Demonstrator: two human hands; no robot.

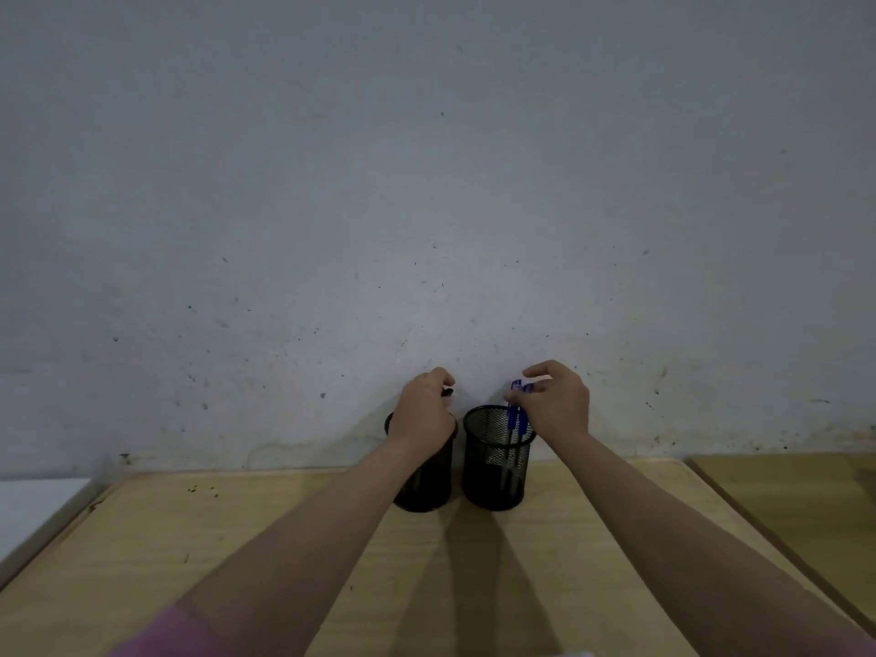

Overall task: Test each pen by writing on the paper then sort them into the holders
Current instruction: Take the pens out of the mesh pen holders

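The left hand [423, 410] reaches over the left black wire-mesh cylindrical holder [423, 486], its fingers curled around something small and dark [448, 392] at the fingertips; what that thing is cannot be told, as it is mostly hidden by the hand. The hand and wrist cover most of this holder's rim.

The right hand [555, 404] is above the right black wire-mesh cylindrical holder [495, 459], thumb and fingers curled and pinching the tops of the blue-capped pens with clear barrels [515, 419]. These pens stand upright inside the right holder, leaning against its right side, their caps above the rim. Their exact number is hard to tell.

The two holders stand just beside each other, near the back edge of the light wooden worktop [237, 538], roughly at the middle of that edge and close to the pale grey speckled wall [426, 182] behind. Both bare forearms stretch forward across the worktop from its near edge, throwing shadows between them. A pink sleeve [161, 633] shows at the lower left. A second wooden surface [796, 495] adjoins the worktop at its right edge, and a white surface [33, 509] lies off its left edge.
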